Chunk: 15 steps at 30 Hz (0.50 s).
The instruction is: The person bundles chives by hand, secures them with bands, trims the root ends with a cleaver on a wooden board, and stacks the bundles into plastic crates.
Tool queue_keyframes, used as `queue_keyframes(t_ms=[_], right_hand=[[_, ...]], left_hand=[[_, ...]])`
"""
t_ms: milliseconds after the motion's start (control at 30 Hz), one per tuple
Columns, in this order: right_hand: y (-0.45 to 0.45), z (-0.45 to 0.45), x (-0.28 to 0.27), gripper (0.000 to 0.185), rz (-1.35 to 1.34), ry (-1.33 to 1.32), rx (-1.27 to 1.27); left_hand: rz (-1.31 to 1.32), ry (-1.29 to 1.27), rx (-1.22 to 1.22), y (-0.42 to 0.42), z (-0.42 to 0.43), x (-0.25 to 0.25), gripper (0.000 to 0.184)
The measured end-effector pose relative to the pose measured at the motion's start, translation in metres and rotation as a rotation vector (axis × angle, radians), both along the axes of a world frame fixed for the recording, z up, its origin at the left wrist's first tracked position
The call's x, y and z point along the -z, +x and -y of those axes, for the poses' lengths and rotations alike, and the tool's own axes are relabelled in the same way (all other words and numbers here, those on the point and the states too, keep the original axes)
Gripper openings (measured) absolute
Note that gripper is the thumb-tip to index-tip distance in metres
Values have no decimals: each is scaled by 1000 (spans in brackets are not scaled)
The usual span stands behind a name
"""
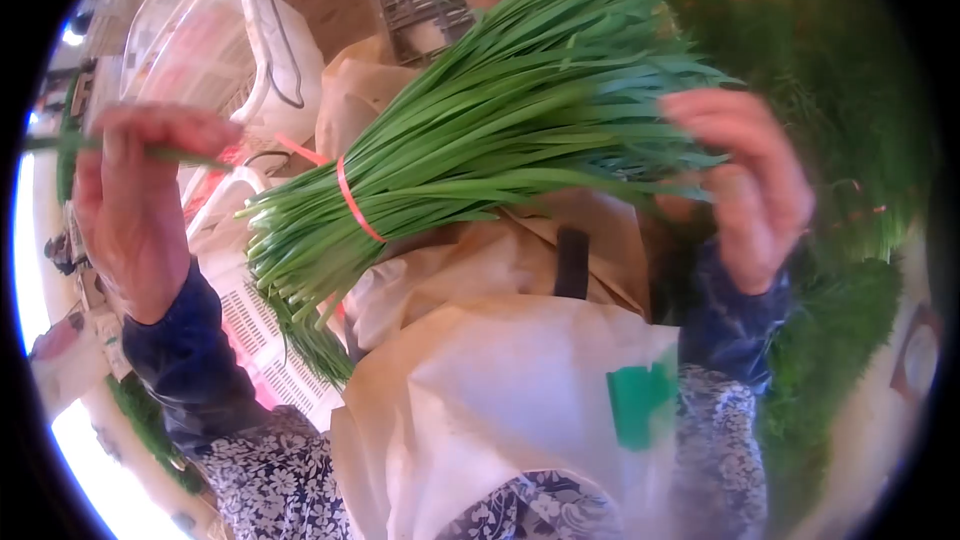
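Note:
A large bunch of long green leaves lies across my lap, tied near its pale cut ends by a red band. My left hand is raised to the left of the cut ends, its fingers closed on a thin green leaf. At the leafy end of the bunch, my right hand has its fingers curved beside the leaf tips, somewhat blurred. A few tips reach between its thumb and fingers. A pale apron with a green patch covers my lap.
More green bundles with red bands are piled along the right. A white plastic basket stands at the upper left, with red-printed sacking by it. A dark grated crate sits on the brown ground beyond the bunch.

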State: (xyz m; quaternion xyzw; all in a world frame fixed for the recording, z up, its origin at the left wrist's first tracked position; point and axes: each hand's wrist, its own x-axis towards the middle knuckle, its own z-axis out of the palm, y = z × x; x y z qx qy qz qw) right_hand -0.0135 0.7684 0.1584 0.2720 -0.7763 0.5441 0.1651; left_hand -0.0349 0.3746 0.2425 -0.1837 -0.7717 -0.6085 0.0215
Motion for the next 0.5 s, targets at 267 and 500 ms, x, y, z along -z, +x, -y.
queue_keyframes(t_ms=[267, 500], right_hand=[[13, 27, 33, 11, 272, 138, 239], [11, 23, 42, 14, 41, 212, 355]], left_hand=[[-279, -566, 445, -49, -123, 21, 52], [-695, -749, 490, -44, -141, 53, 24]])
